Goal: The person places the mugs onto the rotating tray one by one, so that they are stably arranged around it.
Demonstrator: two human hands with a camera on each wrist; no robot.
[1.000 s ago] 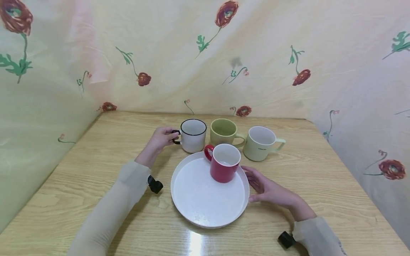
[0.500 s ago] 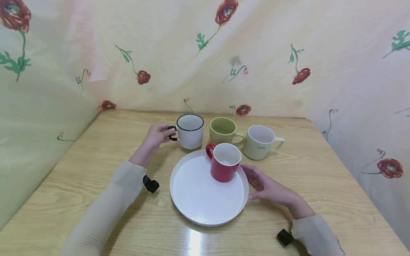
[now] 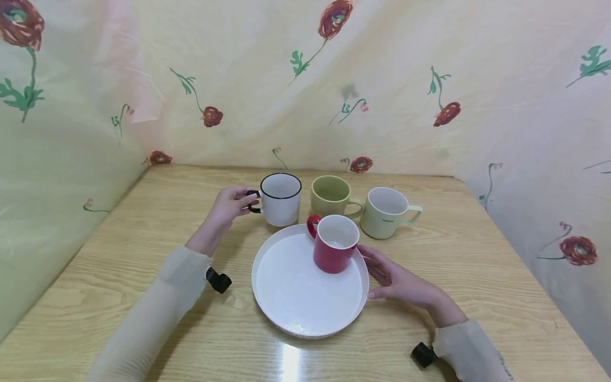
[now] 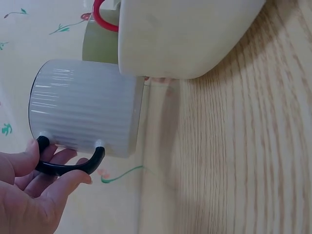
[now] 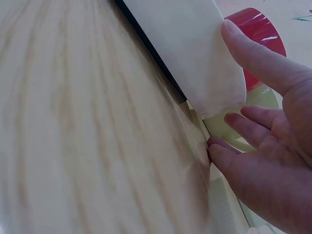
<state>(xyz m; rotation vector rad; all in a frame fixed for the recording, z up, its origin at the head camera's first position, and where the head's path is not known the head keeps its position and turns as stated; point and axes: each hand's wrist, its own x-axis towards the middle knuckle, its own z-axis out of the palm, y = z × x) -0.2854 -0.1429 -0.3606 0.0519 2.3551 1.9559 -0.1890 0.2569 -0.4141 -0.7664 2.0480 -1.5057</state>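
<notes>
Fingers and thumb of a person's left hand (image 3: 229, 205) are clamped on the black handle (image 4: 73, 169) of a white mug (image 3: 280, 204), which is held nearly upright and clear of a wood-grained table (image 3: 477, 254). The mug, trimmed with a black rim, is positioned beyond the far left edge of a round white tray (image 3: 291, 297). By the tray's right rim, a right hand (image 3: 398, 284) is held with thumb and fingers spread apart; whether the rim is firmly touched by the fingers cannot be told. A red mug (image 3: 334, 254) is stood upright on the far right part of the tray, its handle turned to the left. Behind it, on the table, an olive mug (image 3: 330, 193) is placed just right of the white one, and a pale green mug (image 3: 382, 220) is seen farther right; the handles of both are turned to the right. The scene is backed by flower-printed sheeting (image 3: 238, 63), and both arms are covered by light sleeves (image 3: 157, 302).
</notes>
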